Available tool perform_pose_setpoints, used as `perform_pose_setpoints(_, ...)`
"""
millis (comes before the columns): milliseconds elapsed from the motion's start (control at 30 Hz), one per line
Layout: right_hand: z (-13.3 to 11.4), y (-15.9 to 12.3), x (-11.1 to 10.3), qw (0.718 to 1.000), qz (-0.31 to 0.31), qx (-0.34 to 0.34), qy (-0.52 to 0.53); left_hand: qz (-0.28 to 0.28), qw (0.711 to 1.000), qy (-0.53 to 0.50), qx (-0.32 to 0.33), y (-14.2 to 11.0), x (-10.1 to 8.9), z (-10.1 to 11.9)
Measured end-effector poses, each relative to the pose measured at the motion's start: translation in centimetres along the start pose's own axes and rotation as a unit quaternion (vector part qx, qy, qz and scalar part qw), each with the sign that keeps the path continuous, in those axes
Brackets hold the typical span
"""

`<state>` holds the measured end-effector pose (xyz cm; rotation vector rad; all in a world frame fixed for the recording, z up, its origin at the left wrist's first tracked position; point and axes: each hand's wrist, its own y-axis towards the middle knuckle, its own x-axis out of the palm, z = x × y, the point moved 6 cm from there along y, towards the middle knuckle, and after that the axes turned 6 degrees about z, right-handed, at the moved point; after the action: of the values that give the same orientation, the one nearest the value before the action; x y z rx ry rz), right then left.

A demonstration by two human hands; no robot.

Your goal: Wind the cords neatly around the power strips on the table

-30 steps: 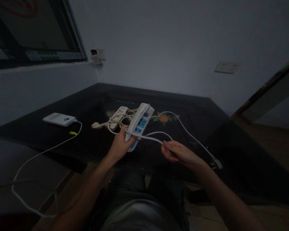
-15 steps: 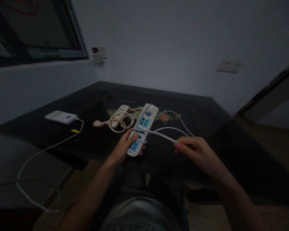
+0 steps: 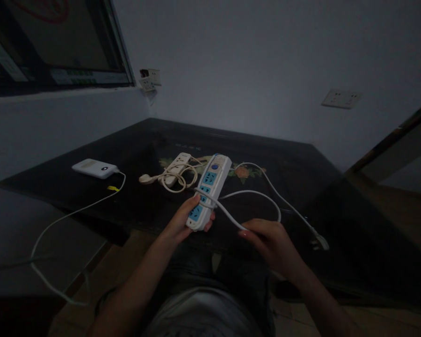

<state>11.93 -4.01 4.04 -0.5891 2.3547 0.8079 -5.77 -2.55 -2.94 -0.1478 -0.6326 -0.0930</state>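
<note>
My left hand (image 3: 184,220) grips the near end of a white power strip (image 3: 210,185) with blue sockets, held above the dark table (image 3: 301,168). A turn of its white cord (image 3: 256,194) crosses the strip near my thumb. My right hand (image 3: 268,238) is closed on the cord to the right of the strip. From there the cord loops back over the table and ends in a plug (image 3: 319,241) lying at the right.
A second cream power strip (image 3: 175,169) with its coiled cord lies behind the held one. A white power bank (image 3: 94,168) sits at the table's left, its cable (image 3: 56,224) trailing off the edge. Wall sockets (image 3: 340,98) are on the far wall.
My right hand has dropped lower and nearer to me with the cord, drawing it across the strip. The strip has tipped flatter in my left hand, its blue sockets facing up.
</note>
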Motion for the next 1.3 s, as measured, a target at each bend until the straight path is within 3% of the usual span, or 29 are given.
perform_pose_setpoints(233,-1.0,-0.9,0.5,0.998,-0.009,-0.046,-0.031,0.007,1.000,-0.001,0.012,0.4,-0.9,-0.7)
perform_pose_setpoints(567,2.4,-0.6,0.4,0.998,0.028,-0.019,-0.044,0.013,0.995,-0.078,-0.063,-0.5,-0.5,-1.4)
perform_pose_setpoints(800,1.7,0.4,1.6,0.998,0.002,-0.053,-0.029,-0.112,0.958,-0.190,-0.186,-2.1,2.3,-1.9)
perform_pose_setpoints(900,1.0,0.6,1.4,0.995,0.002,-0.091,-0.039,-0.129,0.963,-0.173,-0.161,-2.3,2.5,-1.3)
perform_pose_setpoints(1033,0.5,-0.3,1.3,0.987,0.010,-0.143,-0.076,-0.062,0.983,-0.123,-0.121,-1.8,1.3,-1.2)
perform_pose_setpoints(1167,0.2,-1.4,2.1,0.985,-0.010,-0.154,-0.075,0.016,0.997,-0.068,-0.021,-1.0,-0.1,-1.1)
perform_pose_setpoints(1300,0.4,-1.7,2.8,0.986,-0.029,-0.140,-0.080,0.023,0.998,-0.044,0.027,-0.9,-0.5,-0.9)
